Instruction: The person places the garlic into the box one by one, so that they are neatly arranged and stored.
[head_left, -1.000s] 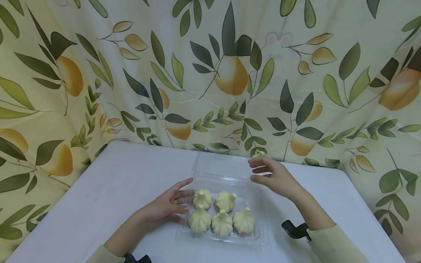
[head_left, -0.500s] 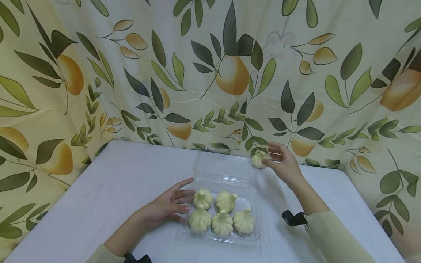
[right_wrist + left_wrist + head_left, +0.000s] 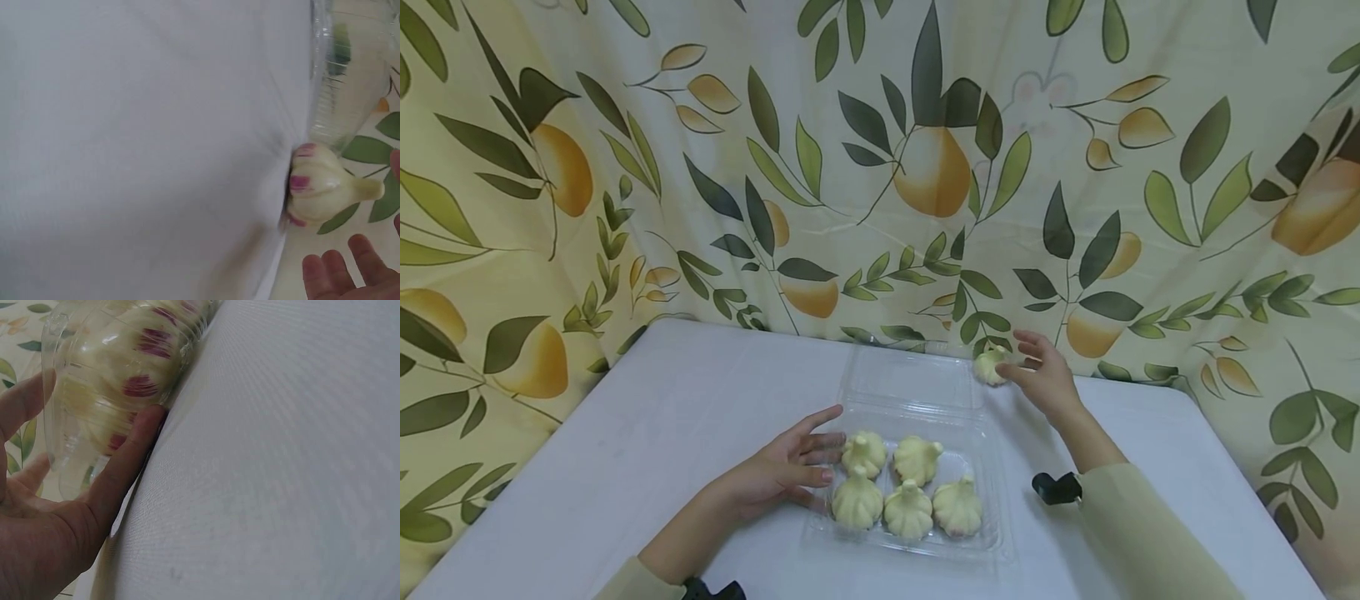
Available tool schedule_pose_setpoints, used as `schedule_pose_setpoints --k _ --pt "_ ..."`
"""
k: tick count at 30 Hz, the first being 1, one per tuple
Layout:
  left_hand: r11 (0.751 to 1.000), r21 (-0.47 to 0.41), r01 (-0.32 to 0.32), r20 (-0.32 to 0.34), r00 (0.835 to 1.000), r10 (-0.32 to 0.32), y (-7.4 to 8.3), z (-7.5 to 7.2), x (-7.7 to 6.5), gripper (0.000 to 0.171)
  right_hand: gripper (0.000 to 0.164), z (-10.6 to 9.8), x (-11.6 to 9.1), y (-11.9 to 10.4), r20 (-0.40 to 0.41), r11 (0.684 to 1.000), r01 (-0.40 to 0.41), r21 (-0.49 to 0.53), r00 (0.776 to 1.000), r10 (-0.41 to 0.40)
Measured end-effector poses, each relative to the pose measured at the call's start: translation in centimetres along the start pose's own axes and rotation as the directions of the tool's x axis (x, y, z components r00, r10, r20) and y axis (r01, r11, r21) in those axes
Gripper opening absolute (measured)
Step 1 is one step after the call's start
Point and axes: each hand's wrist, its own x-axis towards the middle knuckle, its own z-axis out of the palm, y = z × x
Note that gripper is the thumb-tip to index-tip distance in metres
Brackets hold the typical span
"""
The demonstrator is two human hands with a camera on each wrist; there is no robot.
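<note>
In the head view, several pale garlic bulbs (image 3: 908, 510) sit in a clear plastic clamshell box (image 3: 1000, 533). My left hand (image 3: 778, 468) rests against the box's left wall with fingers spread; the left wrist view shows its fingers (image 3: 134, 447) along the plastic, and purple-streaked bulbs (image 3: 119, 375) inside. A single garlic bulb (image 3: 988, 367) stands outside the box at the table's back. To its right is my right hand (image 3: 1043, 375), fingers extended. From the right wrist camera, a gap shows between its fingertips (image 3: 334, 259) and that bulb (image 3: 319, 184).
The box's clear lid (image 3: 910, 377) lies folded back toward the rear table edge. A white cloth covers the table (image 3: 685, 408). Behind it hangs a curtain (image 3: 880, 250) printed with fruit and leaves. A black wrist mount (image 3: 1056, 488) sits on the right sleeve.
My right hand has moved from in front of the lone garlic bulb to its right side, uncovering the bulb. During the last half second it has hardly shifted. The left hand stays put.
</note>
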Motion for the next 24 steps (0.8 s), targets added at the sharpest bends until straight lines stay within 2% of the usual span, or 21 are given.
schedule_pose_setpoints --k 7,19,24 --pt "1.0 -0.008 0.0 0.004 1.0 0.0 0.0 0.1 0.0 0.088 0.082 1.1 0.5 0.4 0.026 0.999 -0.038 -0.034 0.999 0.039" --pt "1.0 0.009 -0.001 0.004 1.0 0.001 0.0 -0.1 0.0 0.087 0.064 1.9 1.1 1.3 0.025 0.999 -0.036 -0.031 0.999 0.037" --pt "1.0 0.011 0.003 -0.003 1.0 -0.003 0.0 -0.1 0.0 0.086 0.05 2.1 1.0 1.5 0.018 0.999 -0.033 0.016 0.999 0.032"
